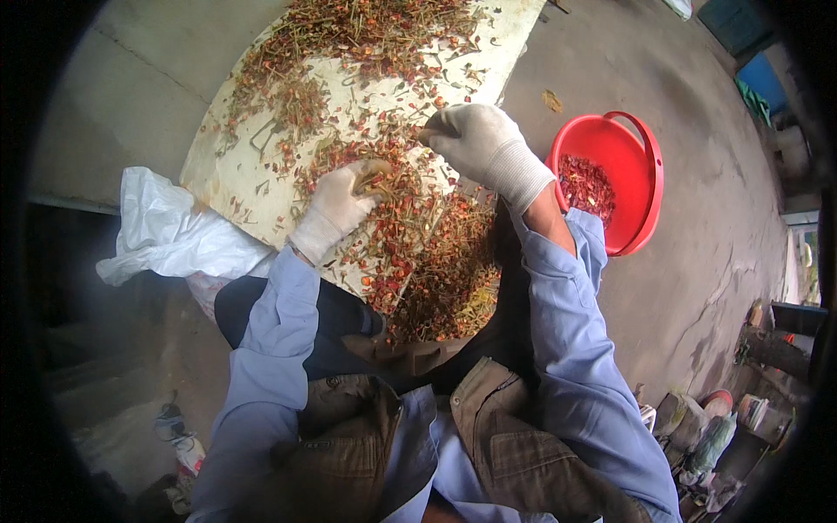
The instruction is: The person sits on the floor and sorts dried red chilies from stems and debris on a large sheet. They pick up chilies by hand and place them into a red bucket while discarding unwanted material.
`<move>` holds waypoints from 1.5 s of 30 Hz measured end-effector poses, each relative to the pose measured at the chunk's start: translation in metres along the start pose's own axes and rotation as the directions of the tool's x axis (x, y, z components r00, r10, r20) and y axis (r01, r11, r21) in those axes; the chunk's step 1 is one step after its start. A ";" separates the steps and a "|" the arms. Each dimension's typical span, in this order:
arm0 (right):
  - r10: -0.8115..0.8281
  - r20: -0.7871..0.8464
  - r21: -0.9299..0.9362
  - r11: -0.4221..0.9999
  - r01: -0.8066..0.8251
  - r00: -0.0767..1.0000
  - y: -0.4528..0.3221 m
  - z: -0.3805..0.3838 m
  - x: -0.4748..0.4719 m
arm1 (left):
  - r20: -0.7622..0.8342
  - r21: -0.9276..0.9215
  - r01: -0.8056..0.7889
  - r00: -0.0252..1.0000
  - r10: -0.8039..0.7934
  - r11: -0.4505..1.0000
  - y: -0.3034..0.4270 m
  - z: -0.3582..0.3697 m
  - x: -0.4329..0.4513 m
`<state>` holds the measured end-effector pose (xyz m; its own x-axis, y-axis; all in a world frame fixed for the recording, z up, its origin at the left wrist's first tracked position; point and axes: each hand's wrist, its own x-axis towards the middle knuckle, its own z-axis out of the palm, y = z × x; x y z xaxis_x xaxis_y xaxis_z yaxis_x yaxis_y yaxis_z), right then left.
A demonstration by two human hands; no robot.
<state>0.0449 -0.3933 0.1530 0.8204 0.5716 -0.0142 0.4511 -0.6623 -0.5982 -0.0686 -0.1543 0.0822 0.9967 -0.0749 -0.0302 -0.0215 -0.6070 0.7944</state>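
My left hand [343, 204], in a pale knit glove with stained fingertips, is low over the pale board [219, 160], its fingers curled at a heap of dried red plant pieces and stalks [399, 225], apparently chili scraps. Whether stalks are gripped in it is unclear. Higher and to the right, my right hand [474, 138], gloved alike, hovers by the board's right edge. Its fingertips are drawn together and point left; anything pinched there is hidden. A denser pile of stalks and red bits [451, 274] slopes off the near edge between my legs.
A red plastic bucket [637, 176] with red flakes [586, 189] in it stands on the concrete floor [686, 163] at right. More stalks [366, 29] cover the board's far end. A white woven sack [176, 229] lies at its left edge. Assorted clutter [713, 425] sits at lower right.
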 end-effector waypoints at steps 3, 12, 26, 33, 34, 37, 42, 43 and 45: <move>-0.039 -0.058 0.029 0.999 0.041 0.998 0.003 0.003 0.001 | 0.149 -0.128 0.141 0.981 -0.122 0.982 0.005 0.010 -0.007; -0.056 -0.069 0.014 0.998 0.057 0.996 0.008 0.001 -0.001 | 0.471 -0.279 0.046 0.877 0.094 0.959 0.008 0.034 -0.022; -0.006 -0.020 -0.030 1.000 0.005 1.000 0.003 -0.002 -0.001 | 0.486 0.620 -0.304 0.872 -0.050 0.723 -0.037 0.046 -0.043; -0.001 -0.016 -0.008 1.000 0.001 1.000 0.003 -0.002 -0.002 | 0.330 0.357 -0.094 0.944 -0.031 0.929 -0.041 0.034 -0.040; -0.010 -0.024 0.003 1.000 0.011 1.000 0.003 -0.002 -0.001 | 0.259 0.132 0.027 0.964 -0.061 0.991 -0.039 0.030 -0.040; -0.055 -0.053 0.013 0.998 0.056 0.997 0.002 0.002 -0.001 | 0.191 -0.219 0.234 0.962 -0.194 0.947 -0.031 0.016 -0.034; -0.098 0.114 0.104 0.991 0.086 0.989 -0.011 0.009 -0.004 | 0.118 -0.615 0.266 0.962 -0.247 0.743 -0.013 -0.006 -0.020; -0.108 0.147 0.196 0.977 0.079 0.983 -0.016 0.012 -0.005 | 0.087 -0.623 0.241 0.967 -0.241 0.744 -0.010 -0.008 -0.018; -0.118 0.212 0.210 0.975 0.072 0.970 -0.025 0.019 -0.006 | 0.031 -0.617 0.182 0.978 -0.208 0.766 -0.004 -0.010 -0.014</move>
<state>0.0220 -0.3713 0.1529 0.6685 0.7351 -0.1130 0.4257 -0.5028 -0.7523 -0.0821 -0.1428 0.0860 0.9766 0.0282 -0.2134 0.2132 0.0099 0.9770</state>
